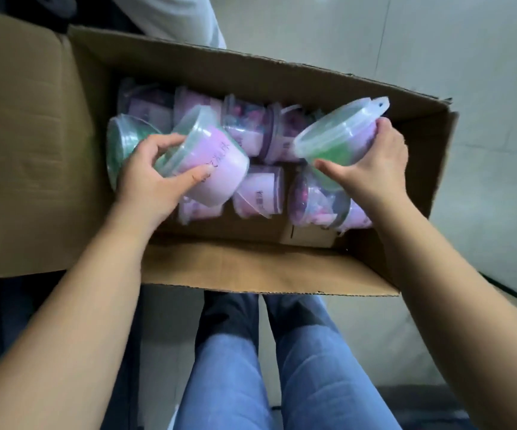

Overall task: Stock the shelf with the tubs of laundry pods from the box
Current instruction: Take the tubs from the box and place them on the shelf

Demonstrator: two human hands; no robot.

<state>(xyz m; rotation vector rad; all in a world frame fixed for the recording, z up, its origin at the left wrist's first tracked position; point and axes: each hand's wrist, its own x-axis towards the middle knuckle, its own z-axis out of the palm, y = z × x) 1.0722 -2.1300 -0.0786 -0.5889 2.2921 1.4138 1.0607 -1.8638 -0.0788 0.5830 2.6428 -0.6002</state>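
Head view, looking down into an open cardboard box [189, 66] on the floor. Left hand [148, 178] curls round a pink-labelled tub [217, 159], tilted on its side, thumb across the label. Right hand [372, 162] grips a clear tub with green pods [334, 135], lifted and tilted above the others. More tubs [257, 190] lie jumbled in the box bottom. Person's jeans [282, 367] below the near flap
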